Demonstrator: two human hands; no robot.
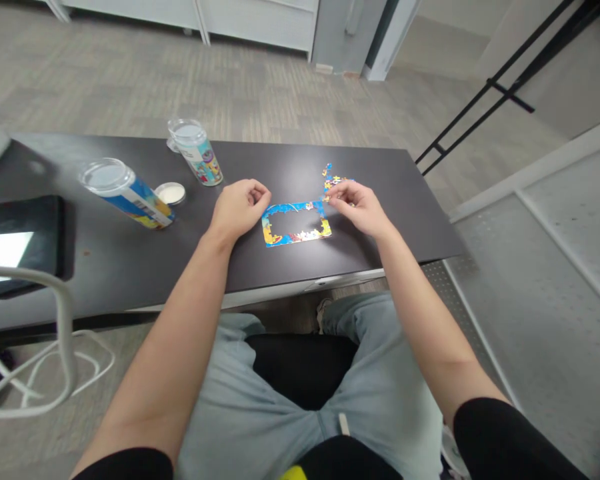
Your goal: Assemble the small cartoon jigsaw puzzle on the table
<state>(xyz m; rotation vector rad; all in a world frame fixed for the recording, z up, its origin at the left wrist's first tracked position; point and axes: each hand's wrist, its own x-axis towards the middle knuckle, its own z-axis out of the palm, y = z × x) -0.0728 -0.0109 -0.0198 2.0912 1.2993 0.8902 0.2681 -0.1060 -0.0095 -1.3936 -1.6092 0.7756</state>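
A frame of joined jigsaw edge pieces [300, 238], blue and yellow, lies on the dark table with its middle open. My left hand [237, 208] rests at the frame's upper left corner, fingers curled into a loose fist, and nothing shows in it. At the upper right corner, my right hand [359, 205] pinches a small puzzle piece between thumb and index finger; the piece is mostly covered by the fingertips. Beyond that hand lies a group of loose puzzle pieces [329, 176], partly hidden by it.
Two printed canisters with clear tops, one blue [135, 200] and one teal [200, 157], stand left of my hands. Beside them lies a round lid [171, 193]. A black tablet-like device [27, 233] is at far left, near a thick white cable [65, 333].
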